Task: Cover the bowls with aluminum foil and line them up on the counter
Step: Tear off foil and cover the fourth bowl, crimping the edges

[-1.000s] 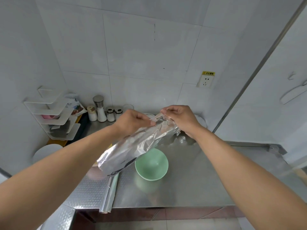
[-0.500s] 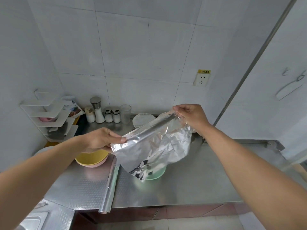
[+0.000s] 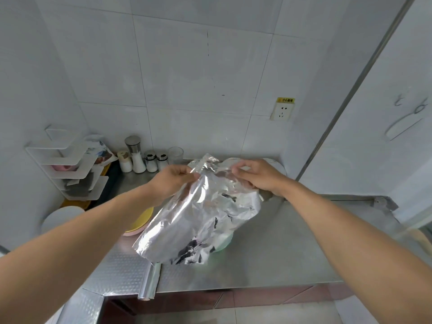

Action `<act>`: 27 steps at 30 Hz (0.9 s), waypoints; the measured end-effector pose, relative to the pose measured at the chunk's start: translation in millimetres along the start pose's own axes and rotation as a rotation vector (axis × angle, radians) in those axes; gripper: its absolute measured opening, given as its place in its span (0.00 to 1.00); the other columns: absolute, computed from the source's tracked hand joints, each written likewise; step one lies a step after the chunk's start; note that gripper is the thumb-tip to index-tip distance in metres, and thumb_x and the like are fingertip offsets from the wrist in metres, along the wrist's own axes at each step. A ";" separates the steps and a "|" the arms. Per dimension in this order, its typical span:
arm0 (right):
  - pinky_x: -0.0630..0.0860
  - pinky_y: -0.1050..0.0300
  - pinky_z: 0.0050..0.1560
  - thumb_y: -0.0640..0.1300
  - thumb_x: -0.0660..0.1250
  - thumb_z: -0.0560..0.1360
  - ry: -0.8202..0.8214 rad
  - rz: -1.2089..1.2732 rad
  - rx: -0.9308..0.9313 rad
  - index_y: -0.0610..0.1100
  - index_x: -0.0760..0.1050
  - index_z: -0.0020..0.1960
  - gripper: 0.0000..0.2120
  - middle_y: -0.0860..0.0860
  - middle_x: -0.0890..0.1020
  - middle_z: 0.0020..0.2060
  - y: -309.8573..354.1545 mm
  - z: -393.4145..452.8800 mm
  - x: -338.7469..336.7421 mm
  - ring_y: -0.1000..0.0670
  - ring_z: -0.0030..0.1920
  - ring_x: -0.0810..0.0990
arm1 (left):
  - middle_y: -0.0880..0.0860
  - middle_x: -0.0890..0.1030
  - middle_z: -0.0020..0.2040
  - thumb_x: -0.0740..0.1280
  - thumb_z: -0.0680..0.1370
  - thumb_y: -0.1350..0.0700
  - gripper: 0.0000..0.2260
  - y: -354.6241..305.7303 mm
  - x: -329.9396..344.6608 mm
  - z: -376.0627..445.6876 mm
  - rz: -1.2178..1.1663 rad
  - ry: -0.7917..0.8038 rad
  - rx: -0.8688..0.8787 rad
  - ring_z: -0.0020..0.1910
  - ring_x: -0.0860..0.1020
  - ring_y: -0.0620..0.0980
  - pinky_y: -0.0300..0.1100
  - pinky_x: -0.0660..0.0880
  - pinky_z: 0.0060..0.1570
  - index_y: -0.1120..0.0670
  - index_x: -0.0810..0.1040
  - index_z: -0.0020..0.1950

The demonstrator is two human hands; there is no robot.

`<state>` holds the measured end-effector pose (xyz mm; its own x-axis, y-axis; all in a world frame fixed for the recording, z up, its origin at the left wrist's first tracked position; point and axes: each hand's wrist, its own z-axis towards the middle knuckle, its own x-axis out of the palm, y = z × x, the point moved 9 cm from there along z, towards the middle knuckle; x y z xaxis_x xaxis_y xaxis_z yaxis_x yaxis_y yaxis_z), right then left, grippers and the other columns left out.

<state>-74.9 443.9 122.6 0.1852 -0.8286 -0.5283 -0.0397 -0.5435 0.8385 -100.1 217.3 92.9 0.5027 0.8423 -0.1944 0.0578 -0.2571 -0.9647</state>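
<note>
A crumpled sheet of aluminum foil [image 3: 201, 220] hangs over the steel counter [image 3: 275, 258]. My left hand [image 3: 173, 181] pinches its upper left edge and my right hand [image 3: 257, 176] pinches its upper right edge. The sheet hides most of the green bowl [image 3: 225, 242], of which only a sliver of rim shows at the lower right. A yellow bowl stacked in a pink bowl [image 3: 140, 220] peeks out under my left forearm. The foil roll [image 3: 149, 284] lies on the counter near the front edge.
Salt and spice shakers [image 3: 142, 160] and a glass [image 3: 175, 155] stand along the back wall. A white tiered rack [image 3: 70, 167] sits at the left, with a white plate [image 3: 60, 218] below it. A wall socket [image 3: 281, 112] is above the counter's back right.
My left hand has risen and moved right toward my right hand. The foil's top edge is now bunched between them and the sheet hangs lower over the green bowl.
</note>
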 end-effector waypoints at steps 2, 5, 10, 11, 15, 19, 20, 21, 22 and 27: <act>0.75 0.62 0.47 0.65 0.71 0.70 0.045 0.024 0.133 0.48 0.82 0.56 0.24 0.55 0.85 0.40 -32.4 -9.3 -7.2 0.58 0.39 0.82 | 0.59 0.73 0.26 0.68 0.82 0.58 0.12 17.8 -20.7 1.4 -0.164 -0.101 -0.054 0.21 0.71 0.53 0.41 0.74 0.32 0.60 0.75 0.40; 0.79 0.56 0.52 0.54 0.75 0.71 0.100 0.324 0.283 0.42 0.82 0.58 0.21 0.49 0.86 0.52 -67.5 -19.2 2.2 0.51 0.51 0.84 | 0.60 0.74 0.30 0.65 0.83 0.61 0.13 37.1 -40.5 0.2 -0.264 -0.217 -0.104 0.22 0.72 0.53 0.43 0.72 0.27 0.60 0.75 0.39; 0.75 0.53 0.54 0.43 0.78 0.72 -0.188 0.500 0.295 0.46 0.79 0.61 0.19 0.45 0.86 0.55 -87.3 -15.5 16.2 0.49 0.51 0.81 | 0.58 0.78 0.33 0.66 0.83 0.62 0.12 58.0 -40.9 -2.1 -0.422 -0.317 -0.189 0.27 0.76 0.52 0.41 0.74 0.27 0.61 0.81 0.40; 0.75 0.52 0.54 0.43 0.78 0.73 -0.282 0.510 0.284 0.48 0.75 0.66 0.23 0.44 0.86 0.53 -89.3 -14.6 14.5 0.49 0.50 0.81 | 0.55 0.80 0.35 0.67 0.83 0.59 0.09 62.7 -42.4 -1.0 -0.431 -0.345 -0.207 0.29 0.77 0.50 0.40 0.75 0.30 0.61 0.82 0.45; 0.79 0.62 0.44 0.44 0.75 0.77 -0.440 0.593 0.212 0.57 0.56 0.79 0.39 0.46 0.87 0.50 -84.1 -19.8 13.4 0.52 0.50 0.87 | 0.56 0.80 0.40 0.68 0.83 0.58 0.08 78.4 -47.8 2.4 -0.413 -0.369 -0.232 0.33 0.77 0.50 0.44 0.77 0.37 0.62 0.83 0.55; 0.76 0.62 0.42 0.42 0.72 0.78 -0.301 0.534 0.132 0.55 0.70 0.74 0.27 0.52 0.84 0.58 -71.4 -19.5 20.1 0.48 0.53 0.87 | 0.59 0.73 0.35 0.65 0.84 0.62 0.05 81.0 -53.4 -1.4 -0.427 -0.440 -0.218 0.25 0.72 0.50 0.40 0.73 0.26 0.62 0.78 0.51; 0.75 0.63 0.41 0.40 0.72 0.78 -0.275 0.516 0.124 0.51 0.74 0.71 0.23 0.52 0.85 0.55 -70.7 -18.6 22.0 0.49 0.53 0.87 | 0.58 0.72 0.34 0.65 0.84 0.63 0.03 80.2 -54.5 -2.3 -0.422 -0.450 -0.211 0.23 0.72 0.49 0.40 0.73 0.24 0.62 0.77 0.53; 0.75 0.64 0.39 0.39 0.73 0.77 -0.264 0.496 0.126 0.49 0.77 0.68 0.20 0.52 0.86 0.49 -71.6 -18.5 23.4 0.51 0.50 0.87 | 0.59 0.73 0.34 0.65 0.83 0.64 0.03 82.4 -56.7 -2.4 -0.420 -0.465 -0.205 0.23 0.72 0.49 0.40 0.73 0.24 0.61 0.77 0.56; 0.74 0.64 0.37 0.38 0.73 0.77 -0.263 0.480 0.131 0.47 0.79 0.65 0.18 0.52 0.86 0.44 -72.0 -18.3 23.8 0.53 0.45 0.86 | 0.58 0.74 0.35 0.65 0.83 0.65 0.05 82.9 -59.2 -3.4 -0.413 -0.476 -0.199 0.24 0.72 0.49 0.41 0.74 0.25 0.61 0.76 0.58; 0.75 0.67 0.37 0.38 0.74 0.76 -0.308 0.521 0.178 0.46 0.83 0.57 0.11 0.49 0.85 0.35 -77.4 -18.0 15.8 0.56 0.36 0.83 | 0.56 0.82 0.42 0.69 0.81 0.65 0.13 67.9 -58.3 -7.7 -0.335 -0.372 -0.079 0.31 0.77 0.55 0.49 0.81 0.38 0.54 0.77 0.64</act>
<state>-51.1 475.3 51.8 -0.1928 -0.9769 -0.0926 -0.2163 -0.0497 0.9751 -118.9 147.1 40.1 0.1050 0.9927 0.0594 0.2357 0.0332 -0.9713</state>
